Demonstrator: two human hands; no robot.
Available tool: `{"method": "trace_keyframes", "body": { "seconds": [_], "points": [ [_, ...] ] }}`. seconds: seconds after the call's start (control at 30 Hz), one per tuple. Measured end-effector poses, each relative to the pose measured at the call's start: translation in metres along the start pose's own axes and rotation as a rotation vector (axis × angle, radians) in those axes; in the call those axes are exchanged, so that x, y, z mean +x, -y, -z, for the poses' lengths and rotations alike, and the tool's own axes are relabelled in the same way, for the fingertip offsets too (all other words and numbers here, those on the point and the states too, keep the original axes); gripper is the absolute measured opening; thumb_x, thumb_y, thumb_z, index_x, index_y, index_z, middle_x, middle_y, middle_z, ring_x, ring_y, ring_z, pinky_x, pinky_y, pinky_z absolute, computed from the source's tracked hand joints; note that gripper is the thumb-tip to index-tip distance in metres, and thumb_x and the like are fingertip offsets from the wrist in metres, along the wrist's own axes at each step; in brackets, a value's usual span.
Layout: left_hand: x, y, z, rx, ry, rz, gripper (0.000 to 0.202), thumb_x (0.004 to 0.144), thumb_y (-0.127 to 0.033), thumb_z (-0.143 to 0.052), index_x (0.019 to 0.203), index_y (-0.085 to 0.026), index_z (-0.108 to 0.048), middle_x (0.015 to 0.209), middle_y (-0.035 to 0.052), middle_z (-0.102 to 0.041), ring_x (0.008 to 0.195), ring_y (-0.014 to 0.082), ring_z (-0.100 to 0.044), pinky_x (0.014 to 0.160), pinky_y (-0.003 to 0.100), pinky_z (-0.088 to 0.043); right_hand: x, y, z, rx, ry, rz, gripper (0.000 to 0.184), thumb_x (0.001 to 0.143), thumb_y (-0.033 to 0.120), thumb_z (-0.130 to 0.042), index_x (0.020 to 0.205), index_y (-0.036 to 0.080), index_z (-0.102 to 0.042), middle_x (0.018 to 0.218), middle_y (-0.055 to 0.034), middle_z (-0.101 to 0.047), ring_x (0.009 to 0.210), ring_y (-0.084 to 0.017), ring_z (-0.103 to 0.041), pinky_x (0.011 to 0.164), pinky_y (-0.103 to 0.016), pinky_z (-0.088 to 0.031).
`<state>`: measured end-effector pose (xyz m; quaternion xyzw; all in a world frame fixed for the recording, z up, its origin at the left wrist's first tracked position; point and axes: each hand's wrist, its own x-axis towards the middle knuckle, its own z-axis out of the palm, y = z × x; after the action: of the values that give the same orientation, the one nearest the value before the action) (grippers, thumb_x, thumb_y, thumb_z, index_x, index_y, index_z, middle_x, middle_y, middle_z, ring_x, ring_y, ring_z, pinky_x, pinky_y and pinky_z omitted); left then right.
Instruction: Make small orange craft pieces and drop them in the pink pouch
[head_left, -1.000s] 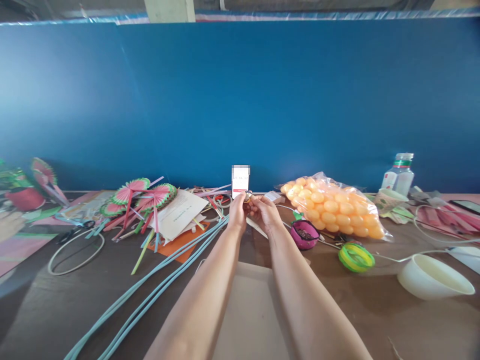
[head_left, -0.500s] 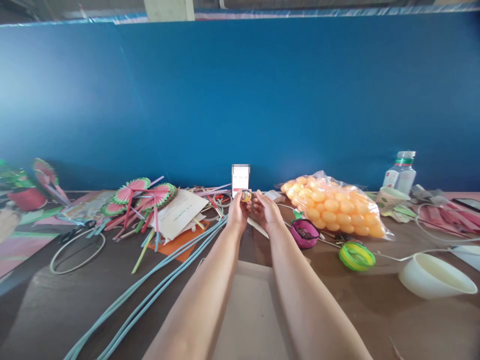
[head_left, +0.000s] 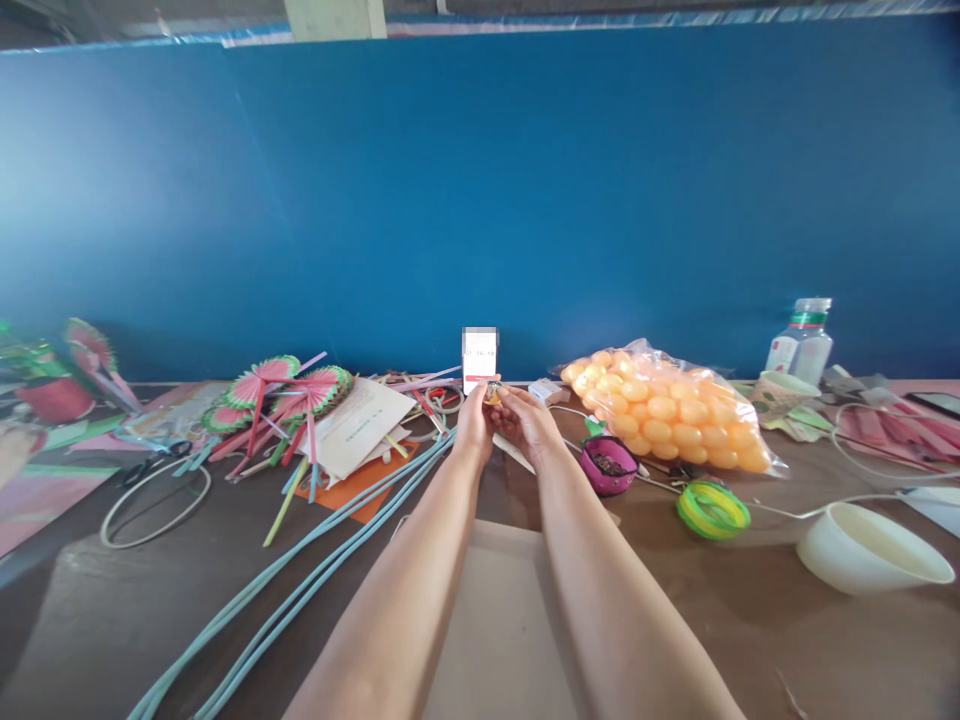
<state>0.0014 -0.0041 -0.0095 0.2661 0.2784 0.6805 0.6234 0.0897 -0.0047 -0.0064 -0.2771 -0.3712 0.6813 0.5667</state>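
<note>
My left hand (head_left: 472,428) is closed around a small round thing with yellow and dark, shiny patches (head_left: 493,393); its exact kind is too small to tell. My right hand (head_left: 529,424) meets it from the other side, thumb and fingers drawn together at its edge. Both hands are held out over the middle of the table, just in front of an upright phone (head_left: 480,362) with a timer on its screen. Right of my right hand stands a purple bowl-shaped container (head_left: 609,478) with small dark pieces inside.
A clear bag of orange balls (head_left: 667,410) lies at right, near a yellow-green ring stack (head_left: 712,510), a white cup (head_left: 870,550) and a bottle (head_left: 801,345). Pink-green paper fans (head_left: 262,385) and pale blue tubes (head_left: 330,525) lie left. Another person's hand (head_left: 13,450) shows at the left edge.
My right hand has moved left and its fingers have closed in on the small round thing. My left hand has stayed nearly in place. The other person's hand at the left edge has shifted.
</note>
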Motion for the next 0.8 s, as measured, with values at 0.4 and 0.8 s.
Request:
{"method": "trace_keyframes", "body": {
  "seconds": [0.4, 0.8],
  "points": [
    [-0.0015, -0.0017, -0.0023, 0.007, -0.015, -0.004, 0.041, 0.080, -0.045, -0.067, 0.106, -0.013, -0.067, 0.063, -0.0019, -0.055, 0.048, 0.0058, -0.046, 0.045, 0.018, -0.033, -0.0039, 0.0020, -0.0041, -0.025, -0.031, 0.035, 0.036, 0.062, 0.038, -0.086, 0.087, 0.018, -0.071, 0.061, 0.0034, -0.063, 0.052, -0.008, -0.055, 0.052, -0.019, -0.047],
    [-0.0011, 0.0017, -0.0022, 0.043, -0.040, -0.014, 0.042, 0.080, -0.048, -0.066, 0.105, -0.014, -0.065, 0.066, -0.0005, -0.058, 0.049, 0.0072, -0.049, 0.048, 0.019, -0.038, -0.0035, 0.0018, -0.0030, -0.035, -0.031, 0.030, 0.033, 0.059, 0.034, -0.087, 0.084, 0.019, -0.073, 0.059, 0.0032, -0.062, 0.052, -0.008, -0.054, 0.048, -0.018, -0.045]
  ]
}}
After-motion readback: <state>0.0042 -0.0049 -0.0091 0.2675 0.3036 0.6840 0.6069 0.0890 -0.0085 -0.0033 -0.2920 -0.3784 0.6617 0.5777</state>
